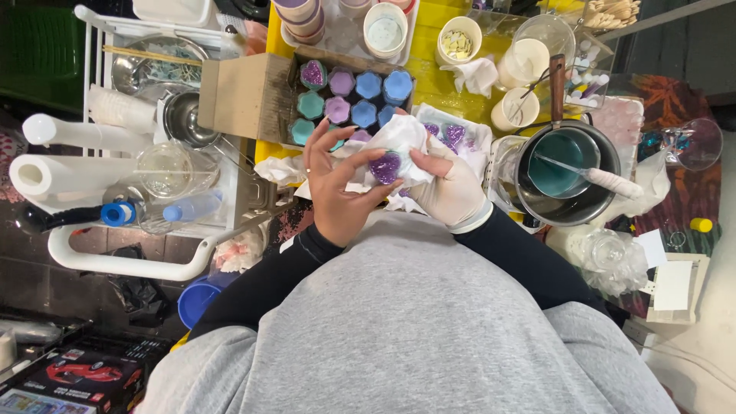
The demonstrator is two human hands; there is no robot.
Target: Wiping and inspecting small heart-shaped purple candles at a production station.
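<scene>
1. Hands meet at frame centre: my bare left hand and my white-gloved right hand, both closed on one thing.
2. They hold a small heart-shaped purple glitter candle wrapped in white tissue paper.
3. Tray of teal, blue and purple moulded candles sits just above.
4. Steel pot of teal wax at right.

Home craft workshop, prob candle-making; pot of teal wax; tray of filled moulds; cluttered yellow table.
</scene>
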